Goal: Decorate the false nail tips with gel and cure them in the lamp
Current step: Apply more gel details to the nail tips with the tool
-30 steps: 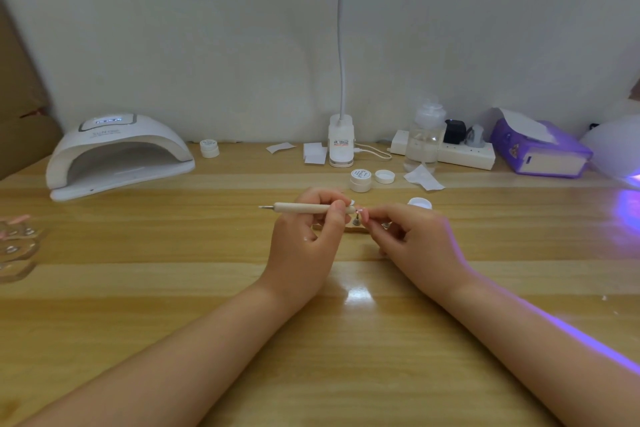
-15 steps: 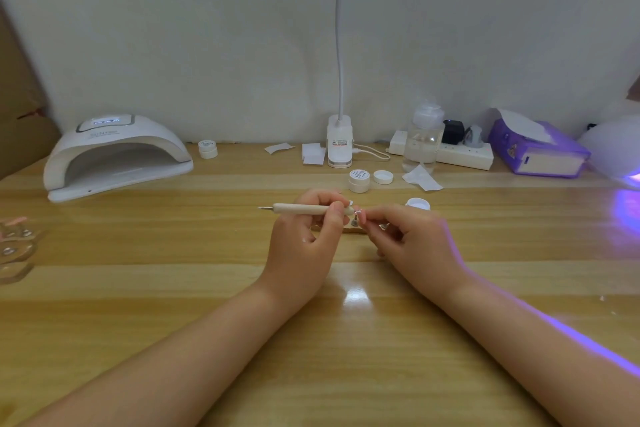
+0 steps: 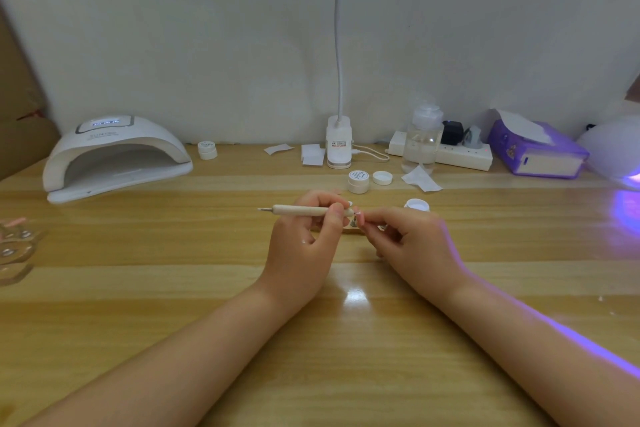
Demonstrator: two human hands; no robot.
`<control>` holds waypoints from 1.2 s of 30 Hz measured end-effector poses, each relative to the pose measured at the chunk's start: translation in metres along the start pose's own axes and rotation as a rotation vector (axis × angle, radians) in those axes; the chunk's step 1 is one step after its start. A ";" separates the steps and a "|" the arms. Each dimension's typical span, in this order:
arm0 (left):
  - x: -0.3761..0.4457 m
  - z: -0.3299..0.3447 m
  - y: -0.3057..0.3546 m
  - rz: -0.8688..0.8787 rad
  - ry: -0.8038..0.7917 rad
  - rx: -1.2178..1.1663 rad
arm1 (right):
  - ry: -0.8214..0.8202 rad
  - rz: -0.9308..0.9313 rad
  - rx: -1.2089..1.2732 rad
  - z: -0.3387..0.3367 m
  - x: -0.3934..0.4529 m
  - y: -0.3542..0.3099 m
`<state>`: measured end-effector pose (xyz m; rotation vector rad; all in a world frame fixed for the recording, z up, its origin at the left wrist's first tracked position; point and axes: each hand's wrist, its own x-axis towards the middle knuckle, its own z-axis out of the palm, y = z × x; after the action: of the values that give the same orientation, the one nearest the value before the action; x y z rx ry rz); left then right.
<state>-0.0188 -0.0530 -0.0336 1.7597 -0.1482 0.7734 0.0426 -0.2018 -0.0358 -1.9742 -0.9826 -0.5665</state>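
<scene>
Right at the middle of the wooden desk (image 3: 173, 305), both hands meet just in front of the clip-on desk lamp (image 3: 338, 146). Left hand (image 3: 304, 243) has its fingers curled round a cream-handled nail pen (image 3: 304, 210), held level with its metal point sticking out to the left. Right hand (image 3: 412, 243) pinches a tiny false nail tip (image 3: 356, 218) on some little holder – too small to make out properly – and the near end of the pen sits right up against it.

Just behind the right hand there's an open gel pot (image 3: 416, 204) with pale stuff inside. A bit further back toward the lamp sits a closed white pot (image 3: 358, 181) with a loose white lid (image 3: 382, 178) beside it, and a crumpled wipe (image 3: 420, 179) to the right of those.

Left of the lamp, off at the desk's far left, is the white curing lamp (image 3: 114, 156) with its mouth facing this way, plus another small white jar (image 3: 207, 150) next to it. Some paper pads (image 3: 312, 153) lie right beside the lamp base.

Right of the lamp – a clear pump bottle (image 3: 422, 139), a white power strip (image 3: 460, 156) behind it, then a purple tissue box (image 3: 536, 149). At the far right edge a second white dome (image 3: 613, 146) throws purple light across the desk. At the left edge, a few clear stands (image 3: 14, 246) with pinkish tips are partly cut off.
</scene>
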 end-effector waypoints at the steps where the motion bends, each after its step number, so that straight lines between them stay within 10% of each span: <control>1: 0.000 0.000 0.000 0.000 0.001 -0.002 | -0.001 0.001 0.000 0.000 0.000 0.000; 36: 0.000 -0.001 0.003 0.014 0.050 0.035 | 0.001 -0.013 -0.005 -0.001 0.000 -0.003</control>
<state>-0.0207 -0.0531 -0.0312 1.7723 -0.1147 0.8336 0.0402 -0.2017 -0.0331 -1.9729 -0.9947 -0.5778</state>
